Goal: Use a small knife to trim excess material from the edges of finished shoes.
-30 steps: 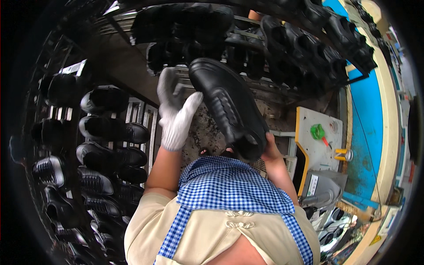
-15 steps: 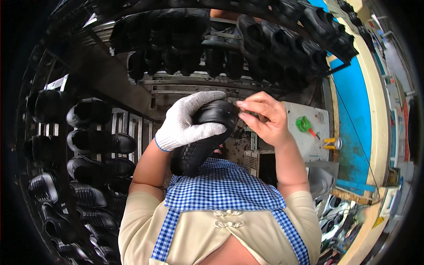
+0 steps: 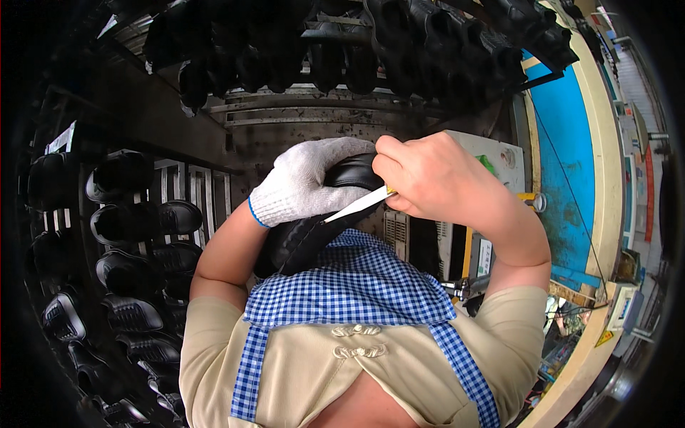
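Observation:
My left hand (image 3: 294, 184), in a white knit glove with a blue cuff edge, grips a black shoe (image 3: 354, 172) around its rounded end. The shoe tilts down toward my blue-and-white checked apron. My bare right hand (image 3: 421, 175) is closed at the shoe's right side, its fingertips against or very near the edge. From under those fingers a slim white tapered tool (image 3: 357, 205) with a bit of yellow points down to the left, across the shoe. I cannot make out its exact kind, and its other end is hidden in my fist.
Racks of black shoes (image 3: 135, 221) stand on my left, and more shoes (image 3: 428, 43) hang over the far side. At right are a white board (image 3: 508, 153) with a partly hidden green object (image 3: 488, 165), a yellow cup (image 3: 531, 200) and a blue panel (image 3: 567, 157).
My right hand has turned over, its elbow swinging outward, and the white tapered tool now shows in it. The shoe stays in my gloved hand. The whole view has shifted a little.

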Available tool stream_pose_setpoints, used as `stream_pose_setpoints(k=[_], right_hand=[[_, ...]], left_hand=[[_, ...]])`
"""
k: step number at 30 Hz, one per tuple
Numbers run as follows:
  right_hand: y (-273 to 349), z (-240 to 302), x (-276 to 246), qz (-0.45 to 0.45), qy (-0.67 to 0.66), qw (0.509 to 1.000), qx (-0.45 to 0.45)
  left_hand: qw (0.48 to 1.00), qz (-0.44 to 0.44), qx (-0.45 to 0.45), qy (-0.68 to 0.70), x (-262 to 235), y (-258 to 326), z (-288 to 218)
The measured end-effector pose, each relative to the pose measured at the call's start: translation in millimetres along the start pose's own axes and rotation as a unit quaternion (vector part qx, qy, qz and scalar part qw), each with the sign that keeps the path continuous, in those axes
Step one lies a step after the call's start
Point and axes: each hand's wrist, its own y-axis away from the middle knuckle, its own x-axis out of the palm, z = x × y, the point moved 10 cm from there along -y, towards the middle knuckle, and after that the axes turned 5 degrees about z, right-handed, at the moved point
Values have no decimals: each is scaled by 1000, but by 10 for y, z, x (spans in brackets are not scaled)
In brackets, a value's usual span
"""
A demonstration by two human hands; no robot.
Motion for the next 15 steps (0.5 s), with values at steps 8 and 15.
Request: stream_pose_setpoints(k=[8,15], right_hand=[[211,-639,389,-122,-306,943,52],[1767,-2130,2482,-467,-618,509,377]], left_hand=[[983,27,-85,158,180,-119,298],[959,63,-154,228,426,-325,540]])
